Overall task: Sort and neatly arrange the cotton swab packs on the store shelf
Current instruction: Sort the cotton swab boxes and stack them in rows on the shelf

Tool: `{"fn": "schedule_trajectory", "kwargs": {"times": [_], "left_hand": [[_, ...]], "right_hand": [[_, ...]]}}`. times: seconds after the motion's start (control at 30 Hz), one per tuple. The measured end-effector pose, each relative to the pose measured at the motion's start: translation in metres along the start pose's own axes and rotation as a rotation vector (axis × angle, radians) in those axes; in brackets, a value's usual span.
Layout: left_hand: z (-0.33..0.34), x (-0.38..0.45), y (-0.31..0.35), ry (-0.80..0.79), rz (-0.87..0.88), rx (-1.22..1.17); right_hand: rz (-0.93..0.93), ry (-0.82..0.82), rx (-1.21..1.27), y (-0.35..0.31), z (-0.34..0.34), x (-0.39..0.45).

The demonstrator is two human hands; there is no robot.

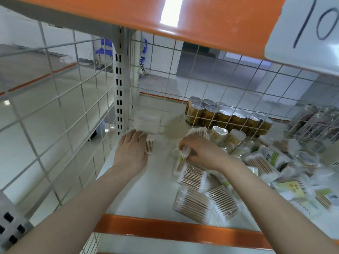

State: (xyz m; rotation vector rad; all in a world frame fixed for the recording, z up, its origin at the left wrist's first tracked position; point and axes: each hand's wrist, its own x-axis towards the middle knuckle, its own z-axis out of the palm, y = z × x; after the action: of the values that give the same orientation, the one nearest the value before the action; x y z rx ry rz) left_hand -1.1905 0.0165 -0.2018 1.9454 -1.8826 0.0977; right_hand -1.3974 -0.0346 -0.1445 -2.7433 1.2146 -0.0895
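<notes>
Left hand (pixel 132 149) flat, fingers relaxed against a swab pack (pixel 150 143) at centre — right hand (pixel 197 151) pinching a blurred pack (pixel 183 156); heap (pixel 275 162) at right smeared.

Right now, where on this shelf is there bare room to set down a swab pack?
Bare shelf lies between the left hand and right hand, down to the orange front lip. Everything right of the right hand is crowded with loose swab packs.
</notes>
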Motion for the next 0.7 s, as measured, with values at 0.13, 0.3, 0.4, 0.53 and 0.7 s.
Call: {"fn": "schedule_trajectory", "kwargs": {"times": [0.13,0.3,0.4,0.53,0.7], "left_hand": [[0.004,0.009,-0.003,-0.061,-0.004,0.126],[0.004,0.015,-0.009,-0.15,-0.016,0.15],[0.003,0.015,-0.011,-0.169,-0.015,0.148],[0.003,0.016,-0.011,-0.164,0.007,0.146],[0.007,0.022,-0.014,-0.159,0.009,0.158]], "right_hand": [[-0.047,-0.005,0.004,-0.001,0.002,0.003],[-0.023,0.021,0.049,-0.002,0.002,0.01],[0.008,0.083,0.075,-0.001,-0.008,0.018],[0.046,0.204,0.051,0.006,-0.018,0.032],[0.075,0.286,-0.019,0.017,-0.011,0.058]]}}
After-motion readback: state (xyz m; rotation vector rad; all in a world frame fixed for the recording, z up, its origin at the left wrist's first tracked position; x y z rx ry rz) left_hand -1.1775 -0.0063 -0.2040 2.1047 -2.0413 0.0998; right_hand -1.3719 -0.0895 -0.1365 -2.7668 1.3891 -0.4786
